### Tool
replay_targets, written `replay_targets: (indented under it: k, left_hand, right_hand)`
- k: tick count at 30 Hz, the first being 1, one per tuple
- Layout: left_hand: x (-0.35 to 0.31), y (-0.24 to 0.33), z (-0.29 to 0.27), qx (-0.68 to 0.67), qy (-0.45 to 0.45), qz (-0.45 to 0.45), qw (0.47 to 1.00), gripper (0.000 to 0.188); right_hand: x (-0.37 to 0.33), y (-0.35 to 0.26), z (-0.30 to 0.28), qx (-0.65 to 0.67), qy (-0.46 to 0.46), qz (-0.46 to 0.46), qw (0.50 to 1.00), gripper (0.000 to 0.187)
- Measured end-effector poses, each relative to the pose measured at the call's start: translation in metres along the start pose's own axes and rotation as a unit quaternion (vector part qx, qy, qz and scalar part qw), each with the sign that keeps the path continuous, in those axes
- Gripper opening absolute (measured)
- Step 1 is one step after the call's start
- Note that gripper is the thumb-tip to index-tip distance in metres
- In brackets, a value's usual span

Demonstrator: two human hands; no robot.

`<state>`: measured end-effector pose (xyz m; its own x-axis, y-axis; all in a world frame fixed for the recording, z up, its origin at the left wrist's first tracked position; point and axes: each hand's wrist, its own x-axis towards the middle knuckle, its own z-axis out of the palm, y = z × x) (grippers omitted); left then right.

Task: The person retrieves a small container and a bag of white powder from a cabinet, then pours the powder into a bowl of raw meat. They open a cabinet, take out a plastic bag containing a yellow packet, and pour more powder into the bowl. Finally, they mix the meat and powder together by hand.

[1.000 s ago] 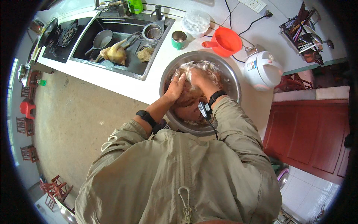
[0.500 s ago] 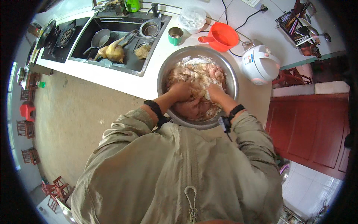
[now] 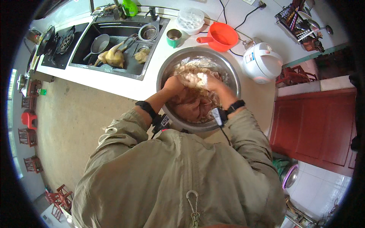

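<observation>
A large steel bowl (image 3: pixel 238 84) stands on the white counter before me. In it lies raw meat (image 3: pixel 194 108), pink and smooth at the near side, with white powder or paste smeared over the far part. My left hand (image 3: pixel 174 85) is at the left of the bowl, fingers curled round a pale, coated lump of meat (image 3: pixel 189 79). From the right my right hand (image 3: pixel 213 83) grips the same lump, its fingers whitened and partly hidden by the meat. Both wrists carry black bands with small devices.
Behind the bowl are a red dipper (image 3: pixel 224 36), a green cup (image 3: pixel 173 38) and a lidded plastic tub (image 3: pixel 190 21). A white rice cooker (image 3: pixel 262 62) stands to the right. In the dark sink (image 3: pixel 129 70) at left lie a plucked bird (image 3: pixel 113 57) and a saucepan (image 3: pixel 100 44).
Both hands have come up from deep in the meat and moved closer together, lifting a pale, coated lump. The view has shifted slightly.
</observation>
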<state>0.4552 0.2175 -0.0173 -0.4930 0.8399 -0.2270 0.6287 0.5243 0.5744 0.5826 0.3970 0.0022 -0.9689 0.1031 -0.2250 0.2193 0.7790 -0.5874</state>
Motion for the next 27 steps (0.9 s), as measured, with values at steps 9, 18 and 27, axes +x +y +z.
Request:
replay_targets:
  k: [9, 18, 27]
  left_hand:
    - [-0.04, 0.027, -0.019, -0.058, -0.011, -0.035, 0.998, 0.044]
    - [-0.027, 0.003, 0.007, -0.147, 0.089, -0.039, 0.984, 0.035]
    - [-0.047, 0.022, -0.016, -0.012, 0.064, -0.006, 0.998, 0.034]
  right_hand:
    - [0.023, 0.025, -0.017, -0.057, 0.175, 0.194, 0.964, 0.043]
    - [0.089, -0.037, 0.017, -0.098, 0.062, 0.142, 0.983, 0.034]
    - [-0.002, -0.013, -0.016, -0.186, -0.102, 0.005, 0.977, 0.026]
